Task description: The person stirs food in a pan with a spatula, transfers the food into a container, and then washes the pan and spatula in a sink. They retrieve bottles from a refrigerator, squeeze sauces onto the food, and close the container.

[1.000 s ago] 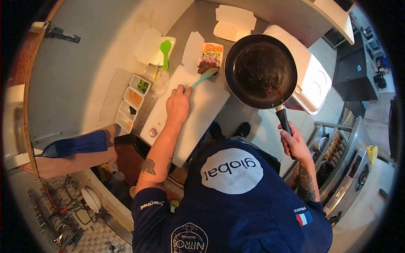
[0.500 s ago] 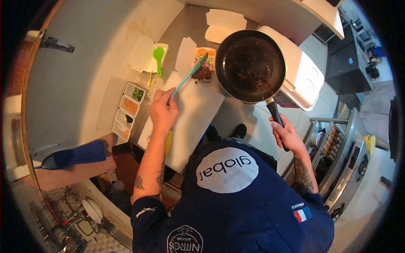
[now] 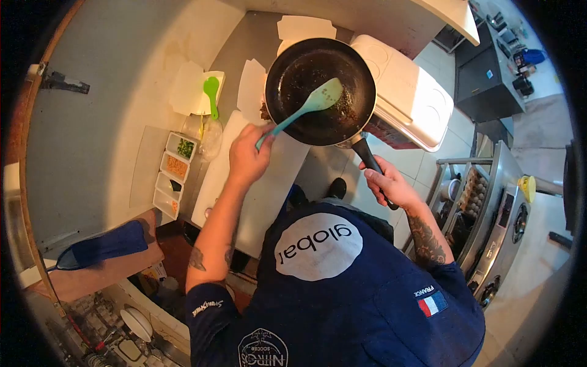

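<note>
My left hand is closed around the handle of a teal spatula. Its broad head lies over the inside of a black frying pan, where dark scraps of food cling to the bottom. My right hand grips the pan's black handle, holding the pan up above the counter. Behind the pan's left edge stands an open white takeaway box; a bit of dark food shows beside the rim, and the rest of its contents is hidden.
A white cutting board lies under my left arm. Left of it are a row of small tubs with chopped toppings and a green spoon on another open box. A white cooler stands right of the pan, and a stove farther right.
The spatula has moved from the food box to the right, into the pan. The pan has shifted left and now covers most of that box.
</note>
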A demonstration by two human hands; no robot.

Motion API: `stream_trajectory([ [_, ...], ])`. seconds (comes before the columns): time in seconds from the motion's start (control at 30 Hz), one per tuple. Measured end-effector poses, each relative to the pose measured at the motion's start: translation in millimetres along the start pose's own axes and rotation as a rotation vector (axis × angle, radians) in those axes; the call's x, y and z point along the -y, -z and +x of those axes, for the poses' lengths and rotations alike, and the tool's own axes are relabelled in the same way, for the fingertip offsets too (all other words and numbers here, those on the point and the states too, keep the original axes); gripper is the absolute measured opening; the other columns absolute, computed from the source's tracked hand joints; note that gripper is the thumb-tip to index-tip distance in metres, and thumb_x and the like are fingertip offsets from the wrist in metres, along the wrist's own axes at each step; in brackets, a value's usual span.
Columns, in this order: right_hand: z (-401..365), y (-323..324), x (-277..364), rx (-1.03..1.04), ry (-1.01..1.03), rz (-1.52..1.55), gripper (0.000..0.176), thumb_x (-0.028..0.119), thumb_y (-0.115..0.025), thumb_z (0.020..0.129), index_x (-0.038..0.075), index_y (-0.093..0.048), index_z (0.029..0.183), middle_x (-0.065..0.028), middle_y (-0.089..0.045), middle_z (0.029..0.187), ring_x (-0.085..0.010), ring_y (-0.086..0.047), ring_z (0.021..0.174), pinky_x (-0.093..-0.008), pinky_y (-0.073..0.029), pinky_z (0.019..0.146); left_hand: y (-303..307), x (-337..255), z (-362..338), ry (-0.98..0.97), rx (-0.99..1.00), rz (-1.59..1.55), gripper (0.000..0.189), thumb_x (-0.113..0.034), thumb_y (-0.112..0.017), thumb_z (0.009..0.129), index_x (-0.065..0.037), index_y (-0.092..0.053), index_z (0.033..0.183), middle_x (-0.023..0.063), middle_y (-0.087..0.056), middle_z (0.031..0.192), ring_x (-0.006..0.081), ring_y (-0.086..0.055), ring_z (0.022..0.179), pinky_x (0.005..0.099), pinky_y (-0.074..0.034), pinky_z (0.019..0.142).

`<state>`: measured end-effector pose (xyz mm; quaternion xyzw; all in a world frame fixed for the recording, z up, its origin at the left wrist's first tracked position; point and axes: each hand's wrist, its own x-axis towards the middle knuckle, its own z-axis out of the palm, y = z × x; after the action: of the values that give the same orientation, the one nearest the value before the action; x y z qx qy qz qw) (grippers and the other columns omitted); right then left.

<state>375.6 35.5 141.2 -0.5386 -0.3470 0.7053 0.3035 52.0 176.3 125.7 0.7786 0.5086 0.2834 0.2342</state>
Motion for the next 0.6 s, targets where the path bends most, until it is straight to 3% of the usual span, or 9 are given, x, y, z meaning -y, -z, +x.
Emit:
stream_trajectory([
  [0.13, -2, -4, 12, 0.028, 0.011, -0.073, 0.023, 0.021, -0.052, 0.106, 0.005, -0.048, 0.122, 0.0039, -0.045, 0.06, -0.0063, -0.041, 0.042, -0.0245, -0.036, 0.039, 19, -5, 34, -0.17, 0.198, 0.04, 0.025, -0.008, -0.067, 0.088, -0.01, -0.07, 0.113, 0.0088, -0.063, 0.093, 0.0351, -0.065, 0.083, 0.0432, -0.053, 0.074],
  [0.23, -2, -4, 13, 0.026, 0.017, -0.093, 0.023, 0.02, -0.052, 0.105, 0.005, -0.048, 0.122, 0.0035, -0.046, 0.06, -0.0063, -0.041, 0.042, -0.0246, -0.036, 0.039, 47, 8, 49, -0.431, 0.24, 0.214, 0.026, -0.003, -0.066, 0.084, -0.01, -0.07, 0.109, 0.0078, -0.062, 0.093, 0.0342, -0.064, 0.086, 0.0437, -0.052, 0.074],
  [0.3, -2, -5, 11, 0.009, 0.025, -0.103, 0.023, 0.021, -0.053, 0.105, 0.005, -0.048, 0.122, 0.0038, -0.045, 0.06, -0.0062, -0.041, 0.041, -0.0243, -0.036, 0.039, 81, 9, 58, -0.503, 0.246, 0.361, 0.03, 0.001, -0.063, 0.081, -0.011, -0.071, 0.107, 0.0082, -0.063, 0.096, 0.03, -0.064, 0.088, 0.0411, -0.047, 0.078],
  [0.37, -3, -7, 12, -0.018, 0.041, -0.118, 0.024, 0.022, -0.054, 0.105, 0.005, -0.05, 0.121, 0.0046, -0.045, 0.06, -0.006, -0.041, 0.04, -0.0237, -0.036, 0.038, 116, 5, 69, -0.541, 0.223, 0.495, 0.031, 0.001, -0.064, 0.08, -0.012, -0.072, 0.106, 0.008, -0.063, 0.097, 0.028, -0.063, 0.093, 0.0418, -0.042, 0.086],
  [0.43, -2, -7, 12, -0.028, 0.043, -0.134, 0.024, 0.023, -0.053, 0.105, 0.006, -0.05, 0.121, 0.0047, -0.044, 0.06, -0.006, -0.041, 0.04, -0.0237, -0.036, 0.037, 136, 2, 85, -0.573, 0.186, 0.641, 0.028, 0.0, -0.066, 0.079, -0.014, -0.073, 0.102, 0.0066, -0.063, 0.093, 0.0258, -0.062, 0.091, 0.0401, -0.04, 0.086],
  [0.6, -2, -9, 30, -0.029, -0.024, -0.148, 0.024, 0.022, -0.053, 0.104, 0.005, -0.051, 0.121, 0.0047, -0.044, 0.059, -0.0062, -0.041, 0.039, -0.0235, -0.035, 0.037, 130, 6, 117, -0.577, 0.254, 0.774, 0.024, -0.004, -0.065, 0.081, -0.017, -0.077, 0.098, 0.006, -0.063, 0.091, 0.0245, -0.063, 0.091, 0.0406, -0.038, 0.087],
])
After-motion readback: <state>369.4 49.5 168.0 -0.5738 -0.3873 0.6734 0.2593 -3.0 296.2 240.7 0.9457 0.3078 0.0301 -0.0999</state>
